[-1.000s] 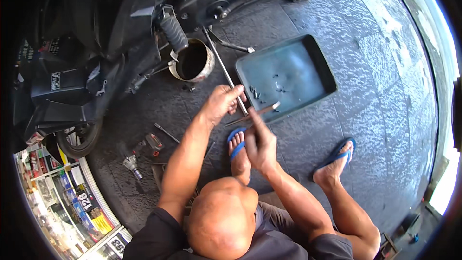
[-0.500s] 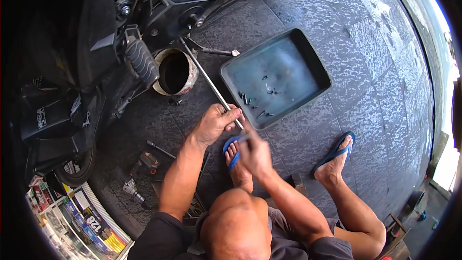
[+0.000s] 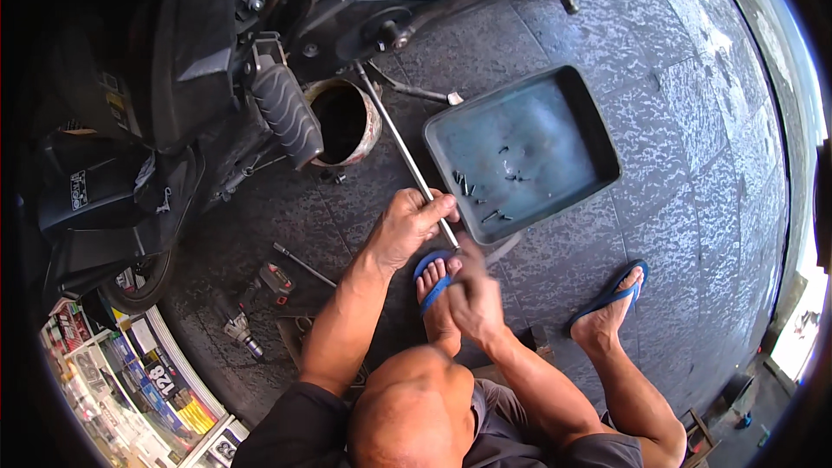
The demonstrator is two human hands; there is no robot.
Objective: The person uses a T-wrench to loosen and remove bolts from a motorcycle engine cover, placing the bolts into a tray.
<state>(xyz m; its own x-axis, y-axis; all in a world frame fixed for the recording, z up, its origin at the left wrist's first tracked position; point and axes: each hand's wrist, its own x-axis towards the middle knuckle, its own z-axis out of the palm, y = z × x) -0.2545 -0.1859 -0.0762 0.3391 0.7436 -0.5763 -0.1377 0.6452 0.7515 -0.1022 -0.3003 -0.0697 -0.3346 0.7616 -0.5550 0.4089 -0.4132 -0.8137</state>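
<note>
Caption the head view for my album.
Left hand gripping a metal rod, right hand blurred near its lower end, beside a tray.

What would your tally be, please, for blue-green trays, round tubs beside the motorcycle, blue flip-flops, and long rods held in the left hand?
Blue-green tray: 1
Round tub: 1
Blue flip-flops: 2
Long metal rod in the left hand: 1
Total: 5
</note>
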